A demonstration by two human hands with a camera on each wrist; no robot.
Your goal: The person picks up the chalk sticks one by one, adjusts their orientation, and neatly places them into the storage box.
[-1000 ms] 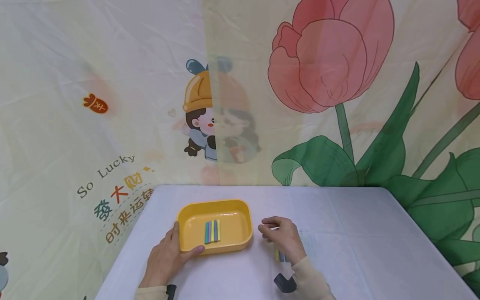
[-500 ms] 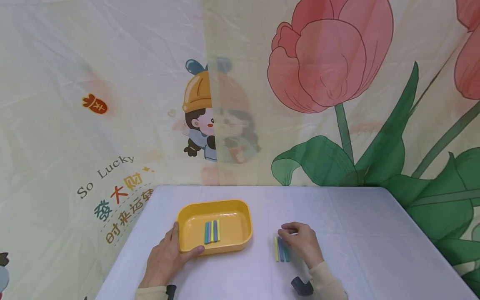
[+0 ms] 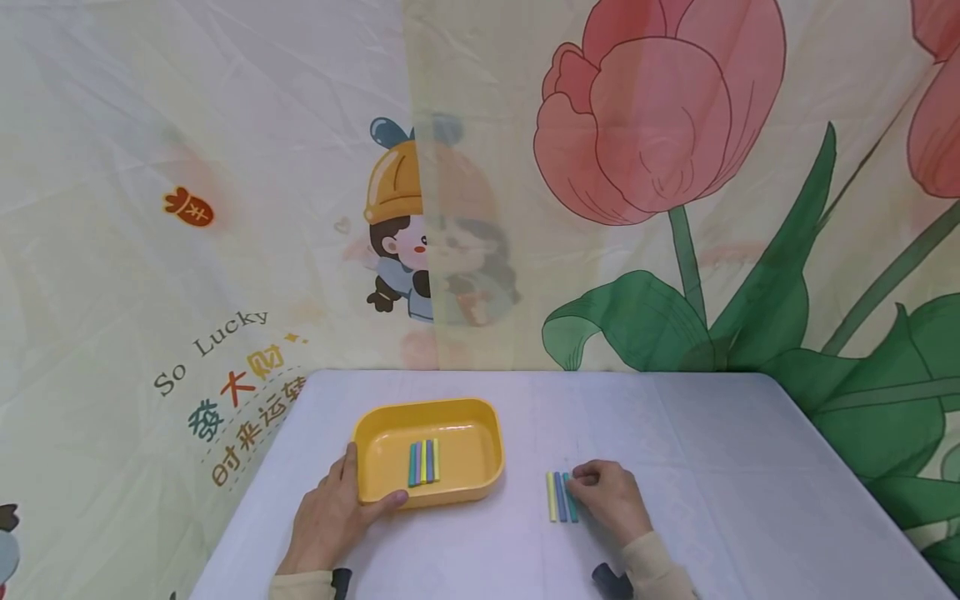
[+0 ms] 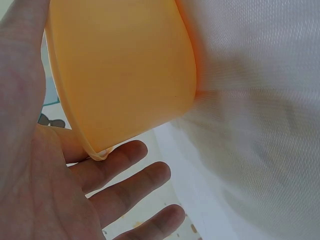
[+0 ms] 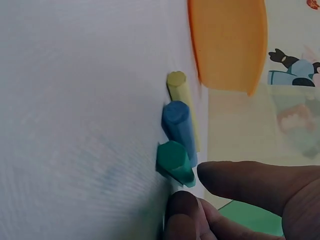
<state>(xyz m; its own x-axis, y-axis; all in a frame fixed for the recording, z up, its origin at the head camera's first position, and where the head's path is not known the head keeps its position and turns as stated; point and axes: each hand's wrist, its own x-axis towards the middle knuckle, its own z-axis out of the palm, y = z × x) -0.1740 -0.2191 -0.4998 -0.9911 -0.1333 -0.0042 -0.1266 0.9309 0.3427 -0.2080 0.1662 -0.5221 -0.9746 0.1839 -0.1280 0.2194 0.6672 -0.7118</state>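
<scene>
In the head view a yellow plastic tray [image 3: 471, 458] stands left of centre, with a row of several coloured chalk sticks [image 3: 423, 462] lying in it. My left hand [image 3: 330, 517] holds its front left corner, thumb along the front rim and fingers at the side. Three sticks lie side by side right of the tray: yellow chalk [image 3: 551, 497], blue chalk [image 3: 561, 497] and green chalk [image 5: 172, 156]. My right hand [image 3: 613, 500] is at the green chalk's far end. Its thumb and fingers are parted there in the right wrist view; firm contact cannot be made out.
A white cloth [image 3: 720, 517] covers the table. Behind its far edge hangs a printed curtain [image 3: 487, 167] with tulips and a cartoon figure. A black strap piece [image 3: 611, 581] sits at the right wrist.
My right hand has moved from beside the tray, rightward and toward me, to the green chalk, uncovering the three sticks. My left hand and the tray stay in place.
</scene>
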